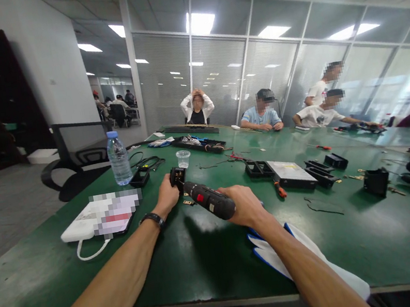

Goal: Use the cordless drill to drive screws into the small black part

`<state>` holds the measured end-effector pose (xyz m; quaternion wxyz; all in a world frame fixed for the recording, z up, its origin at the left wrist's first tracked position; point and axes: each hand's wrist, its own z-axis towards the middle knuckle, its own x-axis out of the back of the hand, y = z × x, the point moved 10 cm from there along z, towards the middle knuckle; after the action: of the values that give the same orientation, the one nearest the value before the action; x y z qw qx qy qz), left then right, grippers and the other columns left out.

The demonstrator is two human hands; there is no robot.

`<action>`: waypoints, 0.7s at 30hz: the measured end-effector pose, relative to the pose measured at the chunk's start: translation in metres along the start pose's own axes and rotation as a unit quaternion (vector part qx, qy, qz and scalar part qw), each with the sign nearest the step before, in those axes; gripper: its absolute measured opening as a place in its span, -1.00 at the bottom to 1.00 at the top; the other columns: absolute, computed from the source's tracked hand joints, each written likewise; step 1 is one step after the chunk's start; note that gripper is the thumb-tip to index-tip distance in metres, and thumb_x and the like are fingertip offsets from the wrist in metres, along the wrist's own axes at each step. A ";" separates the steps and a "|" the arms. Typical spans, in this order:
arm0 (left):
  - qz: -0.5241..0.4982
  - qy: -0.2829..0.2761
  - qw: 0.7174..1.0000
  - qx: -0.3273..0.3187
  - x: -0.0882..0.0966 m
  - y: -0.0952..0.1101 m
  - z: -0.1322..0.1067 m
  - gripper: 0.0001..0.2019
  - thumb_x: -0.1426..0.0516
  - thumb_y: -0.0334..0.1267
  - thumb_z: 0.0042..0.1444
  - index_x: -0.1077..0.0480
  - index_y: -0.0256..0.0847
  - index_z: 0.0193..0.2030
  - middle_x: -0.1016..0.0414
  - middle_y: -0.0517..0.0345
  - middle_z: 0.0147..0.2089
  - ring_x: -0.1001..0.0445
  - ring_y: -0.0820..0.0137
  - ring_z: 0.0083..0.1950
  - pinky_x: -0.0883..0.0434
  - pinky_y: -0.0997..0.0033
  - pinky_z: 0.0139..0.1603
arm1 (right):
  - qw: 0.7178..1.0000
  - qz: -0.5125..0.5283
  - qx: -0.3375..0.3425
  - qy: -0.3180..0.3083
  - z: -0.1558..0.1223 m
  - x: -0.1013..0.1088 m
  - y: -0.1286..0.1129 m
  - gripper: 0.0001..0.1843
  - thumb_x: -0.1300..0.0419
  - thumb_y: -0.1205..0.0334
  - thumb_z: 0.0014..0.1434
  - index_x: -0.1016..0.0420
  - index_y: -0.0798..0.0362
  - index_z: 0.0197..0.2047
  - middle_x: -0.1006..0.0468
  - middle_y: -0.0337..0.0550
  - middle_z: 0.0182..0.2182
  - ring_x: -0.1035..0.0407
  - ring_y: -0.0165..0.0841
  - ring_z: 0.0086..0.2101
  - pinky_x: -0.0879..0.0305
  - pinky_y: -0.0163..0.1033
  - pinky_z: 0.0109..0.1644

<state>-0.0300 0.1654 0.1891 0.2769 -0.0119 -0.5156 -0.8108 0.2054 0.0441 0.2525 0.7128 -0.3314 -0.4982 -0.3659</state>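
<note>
My right hand (243,203) is wrapped round a black cordless drill (209,200) with a red button on its body. The drill points to the left, its tip at a small black plastic housing (178,177). Fingers of my left hand (167,195) grip that housing from the left side, above the table. Brass-coloured bits show inside it. Whether the drill's bit touches a screw is too small to tell. Small metal pieces (188,203) lie on the table just below the housing. A white glove with blue trim (325,259) lies under my right forearm.
On the left stand a water bottle (118,160) and a white power bank (79,224) cabled to a phone. A clear plastic cup (183,159) is behind the housing. To the right are a metal-topped box (292,174), black plastic frames (258,168) and an orange-handled screwdriver (281,190). Several people sit opposite.
</note>
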 end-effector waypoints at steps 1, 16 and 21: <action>-0.006 0.005 1.000 0.000 0.001 0.000 0.000 -0.60 -0.10 -0.48 -0.03 -0.38 -0.25 0.01 -0.54 -0.02 -0.09 -0.49 0.22 -0.07 -0.38 0.26 0.04 | 1.000 0.009 0.000 0.002 0.000 0.000 -0.001 -0.76 -0.23 0.12 0.03 -0.52 -0.06 -0.18 -0.60 -0.19 -0.35 -0.47 -0.29 -0.30 -0.05 -0.30 -0.33; -0.019 0.008 1.000 0.002 0.001 -0.001 -0.001 -0.68 -0.13 -0.44 0.01 -0.38 -0.28 -0.04 -0.53 -0.03 -0.18 -0.47 0.29 -0.20 -0.37 0.34 -0.11 | 0.999 0.031 0.011 0.025 0.001 -0.003 -0.002 -0.82 -0.19 0.17 0.01 -0.49 -0.04 -0.27 -0.57 -0.20 -0.42 -0.44 -0.30 -0.37 -0.01 -0.30 -0.36; -0.031 0.007 0.999 0.006 0.000 -0.005 -0.001 -0.69 -0.13 -0.45 0.01 -0.39 -0.26 -0.05 -0.54 -0.03 -0.18 -0.48 0.29 -0.20 -0.38 0.34 -0.12 | 0.999 0.037 0.008 0.016 0.001 -0.003 -0.003 -0.79 -0.20 0.17 0.00 -0.51 -0.06 -0.24 -0.58 -0.20 -0.41 -0.45 -0.30 -0.35 -0.03 -0.29 -0.35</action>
<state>-0.0316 0.1662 0.1848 0.2556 0.0110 -0.5187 -0.8158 0.2014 0.0442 0.2504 0.7365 -0.3379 -0.4772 -0.3400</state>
